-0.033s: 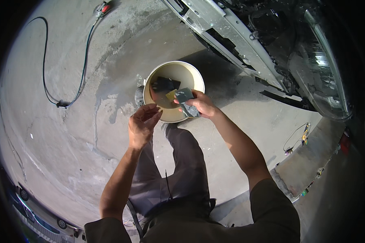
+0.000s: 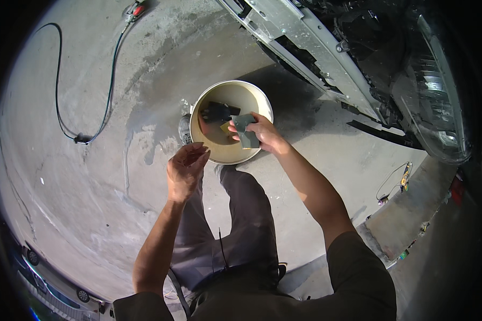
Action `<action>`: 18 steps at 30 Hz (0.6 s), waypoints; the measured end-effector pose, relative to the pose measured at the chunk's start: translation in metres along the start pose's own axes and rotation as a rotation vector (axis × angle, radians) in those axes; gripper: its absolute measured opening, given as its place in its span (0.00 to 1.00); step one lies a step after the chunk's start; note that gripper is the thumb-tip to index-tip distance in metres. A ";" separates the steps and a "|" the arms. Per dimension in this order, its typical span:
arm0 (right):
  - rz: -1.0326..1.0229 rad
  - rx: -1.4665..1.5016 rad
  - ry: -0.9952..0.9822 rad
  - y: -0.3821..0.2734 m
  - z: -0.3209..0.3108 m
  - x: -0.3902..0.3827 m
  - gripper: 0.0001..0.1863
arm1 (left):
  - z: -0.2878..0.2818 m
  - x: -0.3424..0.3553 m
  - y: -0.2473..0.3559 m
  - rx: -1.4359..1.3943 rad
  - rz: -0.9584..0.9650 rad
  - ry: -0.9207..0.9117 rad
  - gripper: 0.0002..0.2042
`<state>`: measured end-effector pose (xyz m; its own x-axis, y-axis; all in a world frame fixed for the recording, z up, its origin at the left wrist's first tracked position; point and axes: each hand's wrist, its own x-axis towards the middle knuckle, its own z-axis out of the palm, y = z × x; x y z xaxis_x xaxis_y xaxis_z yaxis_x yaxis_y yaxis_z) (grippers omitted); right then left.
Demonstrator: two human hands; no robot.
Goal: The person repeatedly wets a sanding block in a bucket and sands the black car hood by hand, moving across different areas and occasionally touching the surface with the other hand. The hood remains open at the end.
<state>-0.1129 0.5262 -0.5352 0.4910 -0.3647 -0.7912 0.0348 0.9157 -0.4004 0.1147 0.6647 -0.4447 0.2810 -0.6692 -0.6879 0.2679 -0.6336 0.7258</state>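
A round cream-coloured bucket [image 2: 194,140] with water in it stands on the floor in front of me. Over its right side, my right hand [image 2: 266,134] grips a grey-green piece of sandpaper [image 2: 245,131], thumb on top and fingertips behind its left edge. Under the sandpaper a yellow piece [image 2: 224,127] shows in part, its kind hidden. A dark object [image 2: 218,111] lies inside the bucket, near the far wall. At the bucket's near left rim, my left hand [image 2: 185,170] is closed, thumb and fingertips drawn together. Whatever they hold, if anything, is too small to see.
A car's stripped front end [image 2: 326,59] with a headlight [image 2: 428,91] reaches in from the upper right. At the upper left, an air hose [image 2: 111,88] runs to a red-tipped tool [image 2: 137,10]. A yellow tool [image 2: 405,176] with a cord lies at the right.
The sandpaper in my right hand has turned and now shows a plainer face; its lower, light-streaked part is no longer seen. My left hand has shifted slightly left and down.
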 end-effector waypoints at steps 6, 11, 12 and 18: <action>0.047 0.291 0.450 0.109 -0.101 0.228 0.21 | -0.096 0.001 -0.083 -0.005 -0.042 0.173 0.16; 0.083 0.421 0.597 0.115 -0.127 0.235 0.17 | -0.123 -0.013 -0.099 0.108 -0.113 0.344 0.15; -0.023 0.464 0.476 0.104 -0.118 0.209 0.16 | -0.118 -0.016 -0.097 0.073 -0.104 0.354 0.15; -0.006 0.366 -0.013 -0.054 0.029 -0.017 0.18 | -0.066 -0.027 -0.033 0.007 0.062 0.171 0.16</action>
<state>-0.0981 0.4879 -0.4864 0.5011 -0.3701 -0.7823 0.3454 0.9143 -0.2113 0.1590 0.7290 -0.4505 0.4496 -0.6321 -0.6312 0.2385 -0.5960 0.7667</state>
